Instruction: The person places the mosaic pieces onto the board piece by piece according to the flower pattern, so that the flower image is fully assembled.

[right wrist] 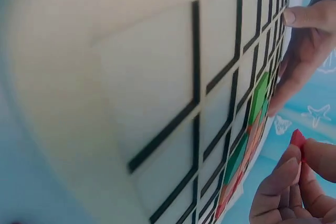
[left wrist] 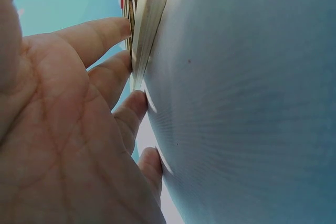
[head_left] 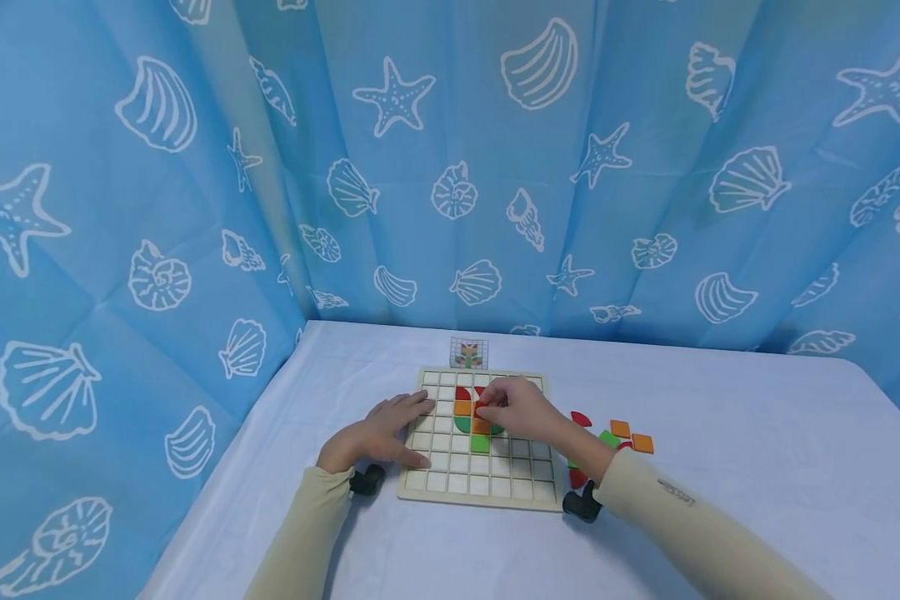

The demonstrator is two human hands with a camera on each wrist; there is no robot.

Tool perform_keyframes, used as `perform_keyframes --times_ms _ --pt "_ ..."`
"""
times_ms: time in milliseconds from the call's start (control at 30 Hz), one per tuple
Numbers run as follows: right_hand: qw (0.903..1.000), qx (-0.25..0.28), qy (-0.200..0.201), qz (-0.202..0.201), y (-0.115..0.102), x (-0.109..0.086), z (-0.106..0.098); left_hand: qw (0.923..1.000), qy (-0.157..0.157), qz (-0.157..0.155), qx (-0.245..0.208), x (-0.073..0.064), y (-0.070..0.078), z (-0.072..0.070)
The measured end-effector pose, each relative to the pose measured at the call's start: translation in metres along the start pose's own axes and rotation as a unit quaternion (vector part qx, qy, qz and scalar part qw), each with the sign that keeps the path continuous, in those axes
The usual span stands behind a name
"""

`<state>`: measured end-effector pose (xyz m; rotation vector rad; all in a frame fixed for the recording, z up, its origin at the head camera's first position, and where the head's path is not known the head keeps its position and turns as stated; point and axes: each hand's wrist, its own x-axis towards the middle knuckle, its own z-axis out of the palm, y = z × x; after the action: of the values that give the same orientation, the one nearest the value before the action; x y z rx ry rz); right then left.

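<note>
A wooden grid board (head_left: pixel 480 502) lies on the table with several coloured tiles in its cells. Among them are a light green square tile (head_left: pixel 480 444), an orange square tile (head_left: pixel 462 407) and a dark green rounded tile (head_left: pixel 462 423). My right hand (head_left: pixel 521 408) is over the coloured group, pinching a small red tile (right wrist: pixel 297 138) between thumb and finger; its full shape is hidden. At the board's left side, my left hand (head_left: pixel 382 432) rests with fingers extended, its fingertips touching the frame or just beside it. The right hand covers part of the pattern.
A small picture card (head_left: pixel 468 353) with a coloured grid pattern lies behind the board. Loose red (head_left: pixel 581 418), orange (head_left: pixel 642 443) and green (head_left: pixel 609 438) tiles are scattered right of the board, partly under my right forearm. A blue shell-print curtain (head_left: pixel 450 167) hangs behind the white table.
</note>
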<state>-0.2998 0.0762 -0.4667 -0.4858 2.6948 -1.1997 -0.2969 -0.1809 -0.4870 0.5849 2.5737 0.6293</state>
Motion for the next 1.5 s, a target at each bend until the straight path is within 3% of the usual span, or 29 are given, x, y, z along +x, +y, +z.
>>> perform_keyframes --times_ms 200,467,900,1500 --pt "0.9994 0.008 -0.031 -0.015 -0.005 0.004 0.009 1.0000 -0.006 0.001 0.006 0.000 0.004 -0.003" --pt "0.9976 -0.031 -0.054 -0.029 -0.008 0.002 0.020 1.0000 -0.007 -0.002 0.004 0.000 0.006 -0.002" --pt "0.9947 -0.045 -0.076 -0.053 -0.012 0.002 0.028 0.9999 -0.004 -0.011 0.008 0.001 0.005 0.001" --pt "0.9859 -0.087 -0.087 -0.114 -0.015 0.003 0.032 0.9999 0.002 -0.008 0.006 0.000 0.005 -0.002"
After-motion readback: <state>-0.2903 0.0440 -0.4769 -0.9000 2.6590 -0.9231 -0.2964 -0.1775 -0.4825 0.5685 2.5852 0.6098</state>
